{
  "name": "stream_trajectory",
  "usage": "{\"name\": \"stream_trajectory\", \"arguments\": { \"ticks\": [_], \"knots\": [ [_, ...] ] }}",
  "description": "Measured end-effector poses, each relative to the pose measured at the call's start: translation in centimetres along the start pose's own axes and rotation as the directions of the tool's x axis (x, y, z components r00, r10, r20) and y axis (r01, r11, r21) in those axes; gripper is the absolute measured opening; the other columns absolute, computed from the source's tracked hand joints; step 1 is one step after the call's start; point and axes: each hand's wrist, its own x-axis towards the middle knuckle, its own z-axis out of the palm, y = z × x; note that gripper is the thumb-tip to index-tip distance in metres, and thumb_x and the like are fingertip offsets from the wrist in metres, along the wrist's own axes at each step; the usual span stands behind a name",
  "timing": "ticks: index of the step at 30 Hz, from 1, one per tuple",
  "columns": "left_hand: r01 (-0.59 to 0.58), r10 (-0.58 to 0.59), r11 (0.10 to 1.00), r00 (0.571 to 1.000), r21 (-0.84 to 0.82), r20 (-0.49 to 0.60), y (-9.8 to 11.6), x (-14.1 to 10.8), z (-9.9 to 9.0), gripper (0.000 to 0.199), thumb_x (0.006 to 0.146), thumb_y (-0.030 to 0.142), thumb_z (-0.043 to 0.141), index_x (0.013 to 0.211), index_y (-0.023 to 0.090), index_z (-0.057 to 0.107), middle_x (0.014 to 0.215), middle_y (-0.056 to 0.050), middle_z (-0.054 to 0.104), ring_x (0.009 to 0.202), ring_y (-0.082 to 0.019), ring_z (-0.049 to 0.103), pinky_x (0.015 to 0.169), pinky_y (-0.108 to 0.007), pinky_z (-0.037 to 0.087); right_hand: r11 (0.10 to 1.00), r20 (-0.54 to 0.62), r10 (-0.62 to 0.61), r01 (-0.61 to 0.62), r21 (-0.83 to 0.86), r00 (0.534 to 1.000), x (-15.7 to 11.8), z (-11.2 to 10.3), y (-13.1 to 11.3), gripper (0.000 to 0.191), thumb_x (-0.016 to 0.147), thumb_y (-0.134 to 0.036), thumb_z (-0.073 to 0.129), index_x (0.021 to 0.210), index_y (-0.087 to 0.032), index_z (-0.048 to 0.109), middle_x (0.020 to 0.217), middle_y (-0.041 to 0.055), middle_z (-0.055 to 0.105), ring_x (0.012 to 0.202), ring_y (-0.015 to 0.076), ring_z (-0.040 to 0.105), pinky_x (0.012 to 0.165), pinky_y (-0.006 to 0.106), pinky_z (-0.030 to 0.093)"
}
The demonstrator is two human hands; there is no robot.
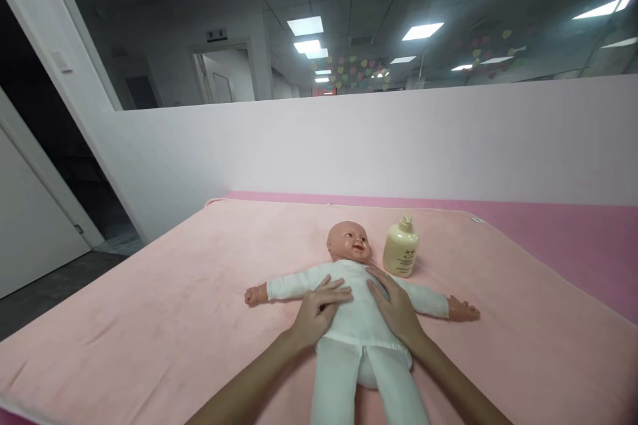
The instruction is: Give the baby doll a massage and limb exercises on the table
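Blanket (164, 292) first, pink and spread wide, with the doll (359, 319) lying face-up on it, long axis running pretty much straight away from the person, head at the far end. Both palms are down on its torso, left hand (315, 315) and right hand (397, 311) on opposite sides, so neither's really nearer. Bottle (401, 249) stands upright just beside the head, beyond the right hand and nearer to it. Fingers on both hands look loosely spread, fingertips on the chest, not pinching anything tbh.
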Motion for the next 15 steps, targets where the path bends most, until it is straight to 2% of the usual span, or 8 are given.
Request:
{"name": "stream_trajectory", "arguments": {
  "ticks": [2,4,7,11,15],
  "knots": [
    [-0.098,0.103,0.994,0.987,-0.042,0.122,1.3,-0.4,0.2,0.032,0.082,0.016,0.045,0.095,0.025,0.072,0.103,-0.002,0.069,0.110,-0.020,0.059,0.110,-0.046,0.030,1.000,-0.021,0.010,-0.009,0.021,1.000,0.0,0.0,0.3,0.042,0.088,-0.044,0.042,0.119,-0.019,0.057,0.123,0.0088,0.058,0.117,0.0233,0.051,0.101,0.046,0.039],
    [-0.175,0.188,0.982,0.951,-0.071,0.244,2.7,-0.8,0.4,0.034,0.081,0.014,0.043,0.097,0.023,0.072,0.100,-0.003,0.071,0.104,-0.018,0.062,0.108,-0.041,0.034,1.000,-0.041,-0.005,0.006,0.020,0.999,0.0,0.1,0.4,0.042,0.088,-0.044,0.042,0.118,-0.019,0.058,0.122,0.0086,0.058,0.116,0.0235,0.051,0.101,0.046,0.040],
    [-0.187,0.189,0.982,0.910,-0.040,0.370,4.5,-0.7,0.4,0.036,0.086,0.018,0.040,0.108,0.024,0.067,0.105,-0.003,0.069,0.108,-0.018,0.060,0.110,-0.040,0.030,0.999,-0.061,-0.038,0.038,-0.003,0.997,0.0,0.3,0.3,0.041,0.088,-0.042,0.041,0.117,-0.020,0.059,0.121,0.0085,0.059,0.116,0.0236,0.052,0.101,0.046,0.041],
    [-0.161,0.107,0.982,0.911,0.103,0.398,4.9,0.1,-0.3,0.037,0.089,0.030,0.043,0.123,0.031,0.056,0.128,-0.002,0.056,0.125,-0.020,0.046,0.114,-0.047,0.015,0.996,-0.073,-0.077,0.074,-0.042,0.994,-0.1,0.3,-0.1,0.040,0.088,-0.040,0.042,0.118,-0.019,0.059,0.121,0.0088,0.059,0.117,0.0242,0.051,0.100,0.047,0.041],
    [-0.109,0.023,0.961,0.947,0.253,0.320,3.4,0.6,-0.5,0.041,0.090,0.039,0.042,0.131,0.036,0.047,0.142,-0.001,0.039,0.134,-0.023,0.032,0.113,-0.052,0.009,0.988,-0.148,-0.152,0.152,-0.015,0.977,-0.6,-0.1,-1.0,0.032,0.087,-0.036,0.044,0.104,-0.019,0.066,0.116,0.0099,0.062,0.114,0.0253,0.054,0.098,0.047,0.043]
  ]
}}
